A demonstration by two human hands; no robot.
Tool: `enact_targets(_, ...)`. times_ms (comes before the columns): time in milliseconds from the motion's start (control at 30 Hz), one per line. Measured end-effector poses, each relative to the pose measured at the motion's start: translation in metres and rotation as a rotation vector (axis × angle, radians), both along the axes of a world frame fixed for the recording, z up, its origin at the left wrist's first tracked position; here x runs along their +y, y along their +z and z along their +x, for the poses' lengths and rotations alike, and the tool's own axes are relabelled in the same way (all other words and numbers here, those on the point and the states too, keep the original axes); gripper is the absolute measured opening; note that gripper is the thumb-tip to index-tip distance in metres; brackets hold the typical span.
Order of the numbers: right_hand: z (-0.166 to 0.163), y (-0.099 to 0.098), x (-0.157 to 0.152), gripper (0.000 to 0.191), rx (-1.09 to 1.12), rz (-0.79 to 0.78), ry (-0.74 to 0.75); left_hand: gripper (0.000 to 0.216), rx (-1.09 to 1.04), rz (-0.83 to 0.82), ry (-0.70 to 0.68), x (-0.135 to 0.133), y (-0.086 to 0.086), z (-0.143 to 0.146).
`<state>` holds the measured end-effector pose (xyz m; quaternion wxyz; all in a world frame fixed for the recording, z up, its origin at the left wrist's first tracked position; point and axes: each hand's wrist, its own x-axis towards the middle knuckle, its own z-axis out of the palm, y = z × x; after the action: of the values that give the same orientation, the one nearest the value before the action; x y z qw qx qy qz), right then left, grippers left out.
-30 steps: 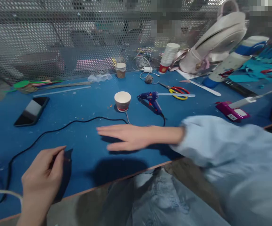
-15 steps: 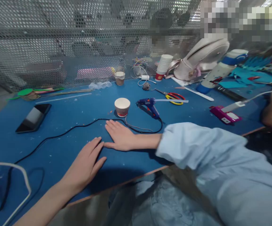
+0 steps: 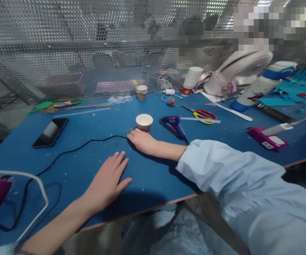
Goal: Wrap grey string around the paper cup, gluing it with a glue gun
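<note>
The L hand is laid flat on the blue table, palm down, fingers spread, nothing held. The R hand is stretched fwd to the paper cup, which is stood near the table's middle. The fingertips are bent at the cup's foot, by the end of the black cable; whether sth is pinched cannot be told. Just right of the cup a glue gun is laid, w/ scissors beyond it. A phone is seen far left.
</note>
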<state>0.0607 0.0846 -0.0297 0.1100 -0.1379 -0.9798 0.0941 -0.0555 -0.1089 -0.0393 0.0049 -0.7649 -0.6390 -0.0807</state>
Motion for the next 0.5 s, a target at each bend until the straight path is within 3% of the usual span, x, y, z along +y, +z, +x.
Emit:
enact_targets(133, -0.008, 0.007, -0.006, 0.024, 0.01, -0.021, -0.036, 0.066, -0.018, -0.139, -0.288, 0.026, 0.007, 0.044)
enact_targets(233, -0.01, 0.024, -0.01, 0.022, 0.066, -0.056, -0.035, 0.069, -0.039, -0.157, -0.39, 0.052, 0.007, 0.056)
enact_targets(300, -0.004, 0.037, -0.011, 0.022, 0.15, -0.106, -0.042, 0.067, -0.015, -0.146, -0.334, 0.07, 0.006, 0.044)
enact_targets(367, 0.005, 0.046, -0.01, 0.02, 0.262, -0.19, -0.047, 0.064, 0.008, -0.125, -0.167, 0.081, 0.006, 0.016)
enact_targets(500, 0.021, 0.048, -0.006, 0.017, 0.389, -0.314, -0.032, 0.064, 0.028, -0.082, 0.23, 0.066, 0.009, -0.063)
